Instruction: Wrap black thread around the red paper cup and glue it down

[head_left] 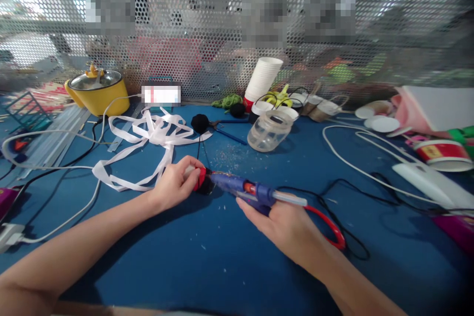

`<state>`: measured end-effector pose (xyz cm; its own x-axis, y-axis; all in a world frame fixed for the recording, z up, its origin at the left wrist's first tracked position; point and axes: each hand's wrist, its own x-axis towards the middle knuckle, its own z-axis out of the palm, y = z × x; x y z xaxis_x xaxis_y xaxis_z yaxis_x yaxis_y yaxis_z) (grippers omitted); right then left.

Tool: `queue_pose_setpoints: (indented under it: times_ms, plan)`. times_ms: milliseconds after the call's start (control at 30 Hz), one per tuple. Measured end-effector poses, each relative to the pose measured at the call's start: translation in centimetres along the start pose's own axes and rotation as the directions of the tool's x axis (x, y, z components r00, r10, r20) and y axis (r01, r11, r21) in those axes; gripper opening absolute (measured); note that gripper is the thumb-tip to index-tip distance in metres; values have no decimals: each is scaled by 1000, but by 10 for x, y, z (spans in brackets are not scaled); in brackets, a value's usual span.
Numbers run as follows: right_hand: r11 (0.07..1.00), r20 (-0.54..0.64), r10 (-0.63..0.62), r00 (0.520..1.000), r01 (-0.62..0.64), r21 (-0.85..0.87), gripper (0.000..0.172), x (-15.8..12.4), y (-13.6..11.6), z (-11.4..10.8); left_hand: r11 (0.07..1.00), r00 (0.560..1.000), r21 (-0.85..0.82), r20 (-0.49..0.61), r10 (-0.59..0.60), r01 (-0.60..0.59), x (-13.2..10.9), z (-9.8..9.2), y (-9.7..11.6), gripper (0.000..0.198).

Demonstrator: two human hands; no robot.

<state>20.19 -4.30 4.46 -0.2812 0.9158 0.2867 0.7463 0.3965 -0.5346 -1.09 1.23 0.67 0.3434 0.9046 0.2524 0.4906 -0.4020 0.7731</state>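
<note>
My left hand [179, 182] is closed around a small red paper cup [200, 177] with black on its lower part; the fingers hide much of it. A strand of black yarn runs to the cup from a black yarn ball [200, 123]. In my right hand [285, 222] is a blue hot glue gun [237, 186], gripped by its handle, with a glue stick [292, 198] out of its back. The gun's nozzle points left and is at the cup; whether they touch, I cannot tell. White ribbon [159, 133] lies loosely looped beyond my left hand.
Pliers [231, 131] with blue handles and a clear plastic jar [269, 131] stand beyond the hands. Stacked paper cups [263, 79] lean at the back. A yellow pot [99, 91] is at left. Cables [355, 158] cross the right side; perforated metal [207, 24] closes the back.
</note>
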Motion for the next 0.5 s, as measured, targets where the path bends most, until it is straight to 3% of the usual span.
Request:
queue_pose_setpoints:
  times_ms: [100, 267, 500]
  plan:
    - [991, 11, 135, 991, -135, 20, 19, 4, 1, -1, 999, 1000, -22, 14, 28, -27, -1, 1, -1, 19]
    - [936, 156, 305, 940, -326, 133, 24, 13, 0, -4, 998, 998, -27, 21, 51, -51, -2, 1, -2, 17]
    - [871, 242, 385, 891, -437, 225, 26, 17, 4, -5, 998, 998, -2, 14, 67, -67, -1, 1, -2, 17]
